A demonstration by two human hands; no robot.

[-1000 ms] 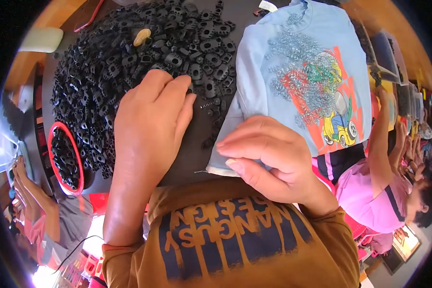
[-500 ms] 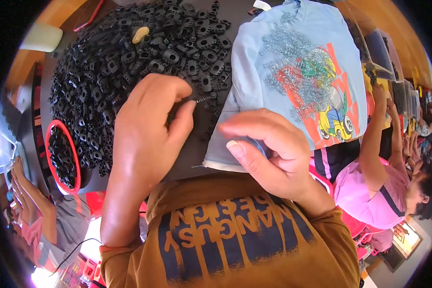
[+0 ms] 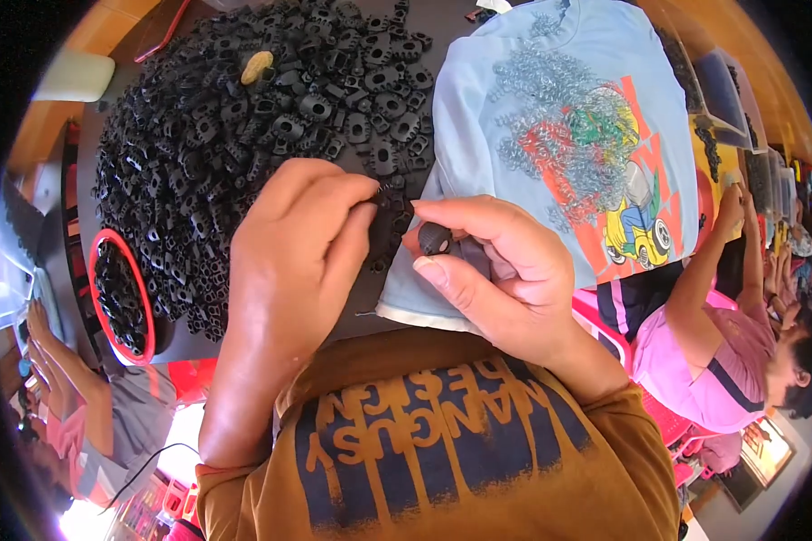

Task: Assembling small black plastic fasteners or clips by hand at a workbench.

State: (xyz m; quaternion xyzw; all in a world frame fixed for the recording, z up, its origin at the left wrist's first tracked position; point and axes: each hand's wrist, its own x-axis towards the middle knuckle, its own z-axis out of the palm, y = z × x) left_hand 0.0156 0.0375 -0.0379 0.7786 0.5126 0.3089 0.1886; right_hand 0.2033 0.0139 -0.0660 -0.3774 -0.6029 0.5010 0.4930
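Note:
My left hand (image 3: 302, 239) is closed in a pinch beside the pile of black plastic parts (image 3: 198, 153). A small coil spring showed at its fingertips a moment ago; now only a faint dark bit shows there. My right hand (image 3: 505, 266) pinches a small, rounded, ribbed black plastic piece (image 3: 435, 239) between thumb and forefinger. Both hands are close together, fingertips apart, over the near edge of the dark table. Many small metal springs (image 3: 573, 122) lie heaped on a folded light-blue shirt (image 3: 465, 108) at the right.
A red-rimmed basket (image 3: 152, 311) of black parts stands left of the pile. A tan, peanut-shaped thing (image 3: 257, 68) lies on the pile. Clear bins (image 3: 722, 90) stand at the far right. Other people sit on both sides, one in a pink shirt (image 3: 708, 352).
My right hand, empty-looking before, now shows a black plastic piece in its pinch. The left hand has shifted slightly down and right, and its fingers have closed more.

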